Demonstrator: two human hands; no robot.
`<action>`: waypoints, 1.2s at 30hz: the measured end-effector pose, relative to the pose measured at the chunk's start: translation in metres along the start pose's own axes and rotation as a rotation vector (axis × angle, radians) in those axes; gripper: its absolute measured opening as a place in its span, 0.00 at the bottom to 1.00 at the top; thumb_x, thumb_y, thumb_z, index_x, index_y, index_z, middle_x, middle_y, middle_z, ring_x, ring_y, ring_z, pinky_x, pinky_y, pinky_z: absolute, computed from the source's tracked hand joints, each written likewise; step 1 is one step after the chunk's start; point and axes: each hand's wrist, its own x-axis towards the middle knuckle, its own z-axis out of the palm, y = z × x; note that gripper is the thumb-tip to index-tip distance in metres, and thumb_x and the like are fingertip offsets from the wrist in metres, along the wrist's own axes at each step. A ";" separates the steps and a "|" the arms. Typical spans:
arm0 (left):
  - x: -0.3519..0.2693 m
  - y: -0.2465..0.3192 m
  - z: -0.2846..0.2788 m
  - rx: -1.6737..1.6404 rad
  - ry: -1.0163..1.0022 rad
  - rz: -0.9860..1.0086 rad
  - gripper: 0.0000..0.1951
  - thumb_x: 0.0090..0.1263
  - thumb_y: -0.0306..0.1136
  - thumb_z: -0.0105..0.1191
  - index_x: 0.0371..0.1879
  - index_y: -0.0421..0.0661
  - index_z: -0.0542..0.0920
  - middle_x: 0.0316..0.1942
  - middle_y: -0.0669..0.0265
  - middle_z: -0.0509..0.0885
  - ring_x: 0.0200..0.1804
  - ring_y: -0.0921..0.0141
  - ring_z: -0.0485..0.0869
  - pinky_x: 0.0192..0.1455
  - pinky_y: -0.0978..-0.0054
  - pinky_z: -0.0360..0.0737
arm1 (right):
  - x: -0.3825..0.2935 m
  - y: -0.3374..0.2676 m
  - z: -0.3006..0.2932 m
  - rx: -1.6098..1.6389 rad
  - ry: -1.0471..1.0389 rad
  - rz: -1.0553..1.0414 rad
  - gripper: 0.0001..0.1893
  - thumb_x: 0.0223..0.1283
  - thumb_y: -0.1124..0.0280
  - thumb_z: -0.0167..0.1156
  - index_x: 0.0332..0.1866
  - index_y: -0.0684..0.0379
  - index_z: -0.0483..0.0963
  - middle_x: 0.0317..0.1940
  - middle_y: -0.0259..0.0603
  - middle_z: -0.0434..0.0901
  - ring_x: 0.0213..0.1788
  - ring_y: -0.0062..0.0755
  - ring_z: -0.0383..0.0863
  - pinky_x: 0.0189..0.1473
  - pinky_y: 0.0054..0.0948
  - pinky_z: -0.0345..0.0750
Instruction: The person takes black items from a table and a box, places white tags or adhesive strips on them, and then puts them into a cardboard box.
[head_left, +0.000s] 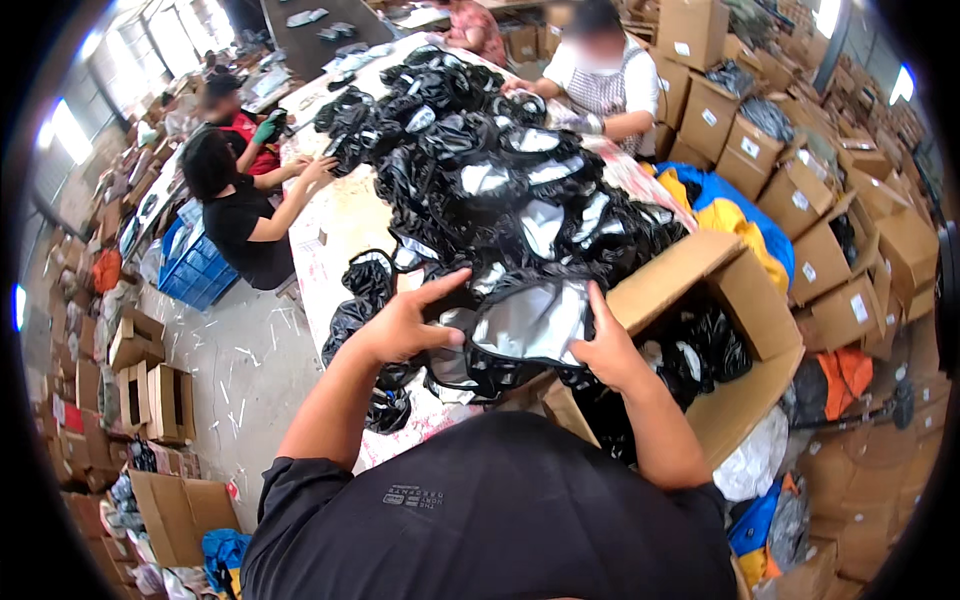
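Before me is a black fabric cover (532, 322) with a silvery lining and a gathered dark rim, its lined side facing up. My right hand (613, 341) pinches its right edge between thumb and fingers. To its left, my left hand (409, 319) has thumb and forefinger spread apart; nothing shows between them. The thumb tip is close to the cover's left side, and I cannot tell whether it touches. A large heap of similar black covers (450, 142) spreads over the table (341, 217) beyond my hands. Several more lie under and beside my left hand.
An open cardboard box (750, 397) holding black covers stands by my right forearm. Co-workers' hands (319, 169) reach the heap from the left, and a person (611, 82) works across the table. A blue crate (195, 262) is at left; stacked boxes (810, 240) line the right.
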 end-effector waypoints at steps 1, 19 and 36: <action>0.000 -0.003 -0.013 0.044 0.060 0.039 0.41 0.59 0.28 0.70 0.75 0.44 0.68 0.62 0.58 0.80 0.63 0.68 0.77 0.70 0.72 0.69 | 0.005 0.020 0.001 0.124 0.054 -0.056 0.50 0.53 0.77 0.61 0.82 0.66 0.42 0.71 0.54 0.67 0.67 0.41 0.72 0.68 0.27 0.68; 0.004 0.006 0.111 -0.225 0.445 0.114 0.17 0.76 0.27 0.56 0.62 0.43 0.73 0.51 0.62 0.79 0.55 0.73 0.78 0.61 0.74 0.75 | 0.023 -0.032 0.056 0.741 -0.067 -0.151 0.46 0.61 0.78 0.65 0.80 0.70 0.46 0.65 0.44 0.71 0.61 0.28 0.74 0.63 0.28 0.74; -0.003 0.012 0.110 -0.525 0.225 0.108 0.23 0.66 0.17 0.61 0.58 0.44 0.72 0.51 0.68 0.76 0.53 0.78 0.75 0.58 0.76 0.74 | 0.024 -0.009 0.038 0.221 -0.037 -0.161 0.46 0.65 0.61 0.63 0.79 0.75 0.46 0.74 0.61 0.62 0.74 0.42 0.65 0.72 0.33 0.64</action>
